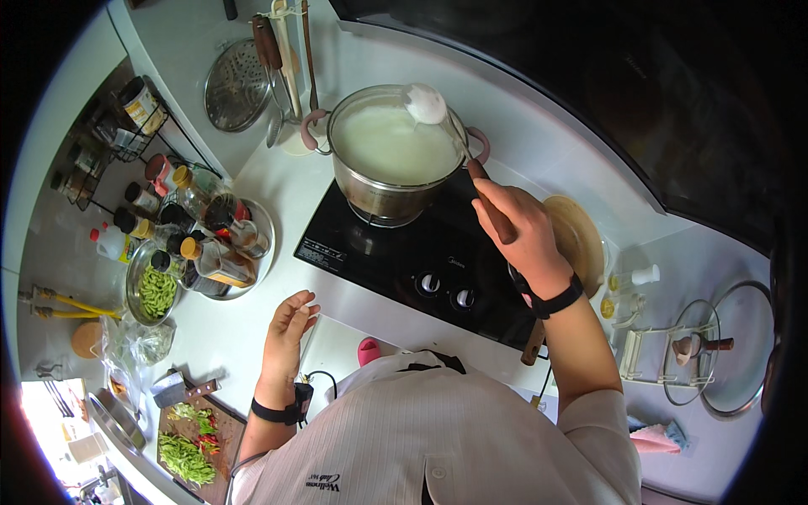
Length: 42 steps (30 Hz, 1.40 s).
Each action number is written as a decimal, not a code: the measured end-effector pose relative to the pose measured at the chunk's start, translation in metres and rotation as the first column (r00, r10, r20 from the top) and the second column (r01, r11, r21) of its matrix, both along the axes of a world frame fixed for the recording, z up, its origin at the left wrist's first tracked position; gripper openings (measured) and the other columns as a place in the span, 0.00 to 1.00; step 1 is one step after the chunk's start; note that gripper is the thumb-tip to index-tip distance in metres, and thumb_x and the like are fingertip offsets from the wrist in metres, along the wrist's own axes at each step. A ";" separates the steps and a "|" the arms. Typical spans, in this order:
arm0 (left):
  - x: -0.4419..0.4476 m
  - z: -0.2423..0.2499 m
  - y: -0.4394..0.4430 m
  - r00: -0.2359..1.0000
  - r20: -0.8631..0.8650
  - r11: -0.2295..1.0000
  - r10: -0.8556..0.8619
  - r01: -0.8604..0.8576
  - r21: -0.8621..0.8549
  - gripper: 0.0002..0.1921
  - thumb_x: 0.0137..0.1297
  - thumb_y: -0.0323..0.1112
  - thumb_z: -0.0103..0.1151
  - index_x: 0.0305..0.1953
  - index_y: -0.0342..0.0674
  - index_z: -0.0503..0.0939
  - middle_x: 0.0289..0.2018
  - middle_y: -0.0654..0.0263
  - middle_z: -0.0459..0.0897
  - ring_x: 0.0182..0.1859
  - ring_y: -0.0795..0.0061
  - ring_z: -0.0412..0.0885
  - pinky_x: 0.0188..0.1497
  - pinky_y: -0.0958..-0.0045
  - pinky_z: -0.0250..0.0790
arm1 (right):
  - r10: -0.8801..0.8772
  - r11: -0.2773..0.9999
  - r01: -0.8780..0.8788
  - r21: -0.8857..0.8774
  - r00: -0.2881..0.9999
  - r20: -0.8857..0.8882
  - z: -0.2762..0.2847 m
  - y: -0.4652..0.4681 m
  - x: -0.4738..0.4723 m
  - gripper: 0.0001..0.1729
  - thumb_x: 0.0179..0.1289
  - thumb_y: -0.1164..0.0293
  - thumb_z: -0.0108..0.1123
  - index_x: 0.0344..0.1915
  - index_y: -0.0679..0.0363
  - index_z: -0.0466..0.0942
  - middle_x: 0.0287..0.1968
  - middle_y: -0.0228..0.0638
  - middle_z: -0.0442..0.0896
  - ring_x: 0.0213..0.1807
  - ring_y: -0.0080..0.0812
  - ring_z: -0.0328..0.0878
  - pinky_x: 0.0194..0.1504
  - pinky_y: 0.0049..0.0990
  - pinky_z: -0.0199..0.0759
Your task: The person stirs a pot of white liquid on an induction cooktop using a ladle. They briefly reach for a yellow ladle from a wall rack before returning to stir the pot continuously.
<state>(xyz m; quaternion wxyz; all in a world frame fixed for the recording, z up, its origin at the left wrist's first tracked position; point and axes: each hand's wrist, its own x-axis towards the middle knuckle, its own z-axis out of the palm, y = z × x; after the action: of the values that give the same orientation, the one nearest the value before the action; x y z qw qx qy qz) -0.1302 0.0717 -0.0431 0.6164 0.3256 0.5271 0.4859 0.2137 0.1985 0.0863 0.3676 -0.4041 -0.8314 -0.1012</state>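
My right hand [522, 230] grips the brown handle of a metal ladle [424, 104]. The ladle's bowl, coated with white foam, is raised over the far right part of a stainless steel pot [385, 196]. Pale, milky liquid [391, 148] fills much of that pot, which stands on the left burner of a black gas hob [372, 259]. My left hand [290, 325] hovers near the counter's front edge, left of the hob, its fingers slightly curled and apart. Nothing is in it.
A round tray [268, 252] crowded with sauce bottles stands left of the hob, beside a metal bowl of green pieces [156, 291]. A cleaver [170, 391] lies by a cutting board [221, 464] with chopped vegetables. A wok [576, 237] sits behind my right hand. Glass lids [694, 353] rest at right.
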 end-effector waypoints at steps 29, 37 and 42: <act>-0.003 -0.001 0.004 1.000 0.011 1.000 -0.010 0.010 0.014 0.17 0.74 0.38 0.50 0.58 0.37 0.72 0.55 0.63 0.76 0.55 0.71 0.76 0.59 0.71 0.68 | 0.044 0.999 -0.043 -0.012 0.991 0.128 -0.009 -0.007 -0.002 0.25 0.49 0.82 0.64 0.49 0.53 0.77 0.31 0.34 0.78 0.30 0.39 0.78 0.31 0.33 0.74; -0.015 0.003 0.002 0.999 -0.006 0.999 0.038 -0.038 0.006 0.17 0.74 0.39 0.50 0.57 0.37 0.72 0.55 0.63 0.76 0.55 0.71 0.76 0.59 0.70 0.67 | 0.004 0.997 0.008 -0.077 0.989 0.149 -0.032 0.014 -0.027 0.29 0.42 0.81 0.62 0.49 0.55 0.74 0.31 0.34 0.75 0.33 0.40 0.76 0.34 0.36 0.73; -0.024 0.002 -0.003 0.995 0.013 0.996 0.094 -0.094 0.002 0.18 0.73 0.38 0.50 0.58 0.35 0.71 0.55 0.62 0.76 0.55 0.72 0.76 0.60 0.71 0.67 | 0.035 0.986 -0.013 -0.165 0.991 0.129 -0.033 0.026 -0.053 0.22 0.50 0.81 0.61 0.47 0.53 0.76 0.28 0.35 0.74 0.30 0.40 0.76 0.31 0.35 0.72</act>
<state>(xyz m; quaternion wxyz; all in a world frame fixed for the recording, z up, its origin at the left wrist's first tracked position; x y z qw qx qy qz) -0.1541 0.0689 -0.0406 0.5960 0.2979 0.5372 0.5171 0.1606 0.2249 0.0535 0.2790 -0.4154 -0.8641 -0.0547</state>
